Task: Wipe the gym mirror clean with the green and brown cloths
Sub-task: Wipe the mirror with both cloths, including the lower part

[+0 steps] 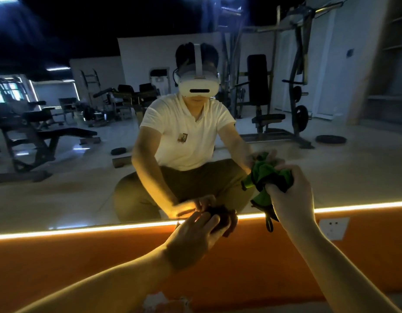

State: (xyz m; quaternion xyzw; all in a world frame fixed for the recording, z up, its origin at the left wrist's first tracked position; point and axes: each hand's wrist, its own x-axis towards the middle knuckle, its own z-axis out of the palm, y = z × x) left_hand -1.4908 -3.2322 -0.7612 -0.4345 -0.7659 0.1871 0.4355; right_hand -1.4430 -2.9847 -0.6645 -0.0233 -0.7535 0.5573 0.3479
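Observation:
A large gym mirror (87, 195) fills the wall ahead and shows my crouching reflection. My right hand (292, 199) grips a bunched green cloth (269, 175) with dark edging against the lower right part of the glass; a dark loop of it hangs below my fist. My left hand (193, 236) holds a dark brown cloth (227, 220) pressed at the mirror's bottom edge, just above the glowing strip. Most of the brown cloth is hidden by my fingers.
A lit LED strip (82, 230) runs along the mirror's bottom edge above an orange wall panel (60, 263). A white wall socket (333, 228) sits right of my right wrist. Reflected benches and weight machines stand behind my reflection.

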